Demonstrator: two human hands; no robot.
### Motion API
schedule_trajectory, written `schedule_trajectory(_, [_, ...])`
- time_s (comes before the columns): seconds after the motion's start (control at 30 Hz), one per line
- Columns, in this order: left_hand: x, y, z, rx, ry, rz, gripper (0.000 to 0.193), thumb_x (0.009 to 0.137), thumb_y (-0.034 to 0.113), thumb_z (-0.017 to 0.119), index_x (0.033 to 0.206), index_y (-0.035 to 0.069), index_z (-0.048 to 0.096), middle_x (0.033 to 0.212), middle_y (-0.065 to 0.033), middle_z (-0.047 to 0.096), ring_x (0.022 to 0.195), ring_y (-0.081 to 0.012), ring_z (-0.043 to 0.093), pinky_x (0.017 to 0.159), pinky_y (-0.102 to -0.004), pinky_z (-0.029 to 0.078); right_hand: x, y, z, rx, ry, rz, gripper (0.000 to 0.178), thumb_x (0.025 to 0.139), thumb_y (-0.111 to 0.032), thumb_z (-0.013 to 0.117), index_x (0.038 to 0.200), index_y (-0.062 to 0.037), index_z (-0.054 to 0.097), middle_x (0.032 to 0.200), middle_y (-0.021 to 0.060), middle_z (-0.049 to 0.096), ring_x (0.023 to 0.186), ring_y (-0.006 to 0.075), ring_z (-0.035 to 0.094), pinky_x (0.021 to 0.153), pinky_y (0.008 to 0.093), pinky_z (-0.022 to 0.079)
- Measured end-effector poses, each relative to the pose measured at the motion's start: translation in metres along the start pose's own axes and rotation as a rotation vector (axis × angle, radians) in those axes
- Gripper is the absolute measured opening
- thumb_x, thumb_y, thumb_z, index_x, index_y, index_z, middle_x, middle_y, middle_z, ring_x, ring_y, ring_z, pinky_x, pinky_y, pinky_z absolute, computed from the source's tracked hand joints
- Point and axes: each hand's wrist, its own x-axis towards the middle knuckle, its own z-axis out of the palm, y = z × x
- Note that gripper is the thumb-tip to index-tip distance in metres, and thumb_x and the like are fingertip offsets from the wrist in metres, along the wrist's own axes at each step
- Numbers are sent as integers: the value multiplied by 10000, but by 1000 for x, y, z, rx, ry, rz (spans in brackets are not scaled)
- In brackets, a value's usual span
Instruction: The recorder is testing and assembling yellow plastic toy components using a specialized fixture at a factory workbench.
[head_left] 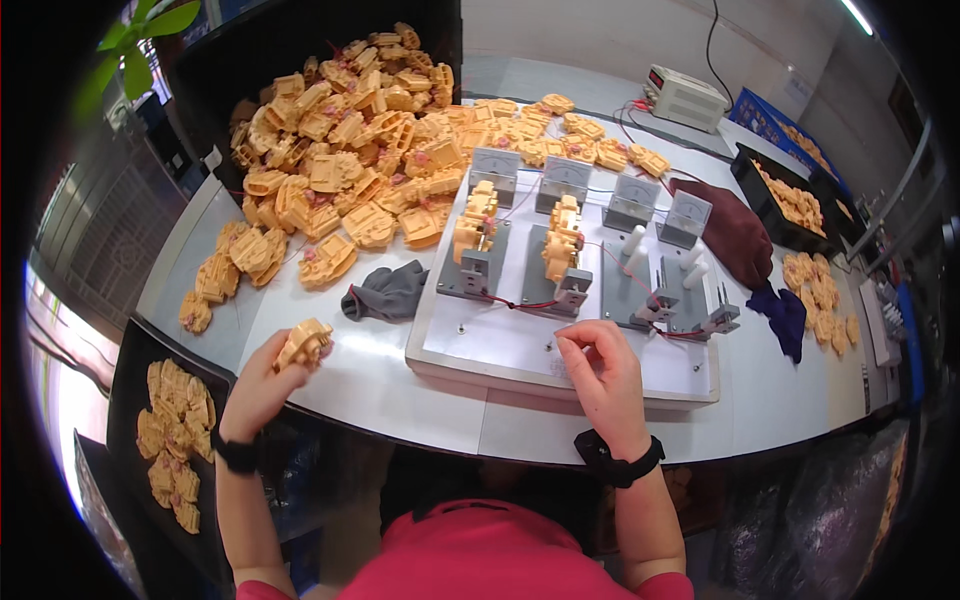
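Note:
My left hand [262, 390] is closed around a yellow plastic gearbox housing [306, 342], above the front left of the table. My right hand [606, 385] hovers over the front edge of a white test board [450, 352]. Its fingers curl toward the thumb in a loose pinch, and nothing shows between the tips. Two yellow housings stand upright in the board's left grey fixtures, one housing [476, 222] beside the other housing [563, 240]. White rods [634, 250] rise from the right fixtures, which carry no housing. Small panel meters [567, 183] line the board's back.
A large heap of yellow housings [340, 170] spills from a black bin at the back left. A grey cloth [385, 292] lies left of the board, a maroon cloth [730, 230] right of it. Behind sits a power supply [686, 97]. A black tray [745, 165] holds more housings.

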Motion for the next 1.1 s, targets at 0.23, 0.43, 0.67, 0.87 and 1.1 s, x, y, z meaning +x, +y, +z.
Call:
schedule_trajectory(0.23, [-15, 100, 140, -444, -557, 63, 470, 961, 155, 620, 1373, 0, 457, 1275, -71, 581, 1120, -131, 576, 969, -286, 476, -45, -29, -4, 516, -199, 127, 459, 914, -139, 683, 1299, -24, 460, 1183, 89, 598, 1032, 152, 590, 872, 282, 482])
schedule_trajectory(0.43, [-5, 121, 188, -419, -665, 240, 585, 944, 188, 655, 1442, 43, 383, 1328, -82, 512, 1178, -143, 533, 987, -302, 461, -56, -23, -34, 762, -183, 367, 486, 953, -174, 647, 1335, -11, 393, 1238, 81, 535, 1145, 141, 545, 955, 306, 476])
schedule_trajectory(0.67, [23, 157, 190, -246, -805, 101, 596, 879, 149, 662, 1411, 76, 404, 1246, -33, 545, 1119, -122, 550, 946, -296, 468, -53, -16, -73, 979, -304, 490, 424, 961, -168, 632, 1315, -20, 452, 1179, 63, 565, 1041, 102, 568, 889, 266, 494])
schedule_trajectory(0.87, [42, 166, 173, -552, -751, -78, 389, 1000, 296, 533, 1332, 105, 468, 1217, -46, 596, 1048, -145, 635, 861, -295, 540, -38, 23, -82, 438, 154, 273, 342, 1001, -189, 557, 1299, -39, 482, 1095, 36, 588, 963, 89, 583, 823, 229, 467])
schedule_trajectory(1.1, [69, 191, 164, -845, -565, -154, 463, 995, 417, 532, 1329, 97, 500, 1170, -72, 610, 1039, -163, 621, 862, -262, 540, -25, 38, -74, 327, 164, 244, 367, 943, -166, 632, 1238, 1, 492, 1135, 115, 594, 992, 159, 604, 794, 267, 509])
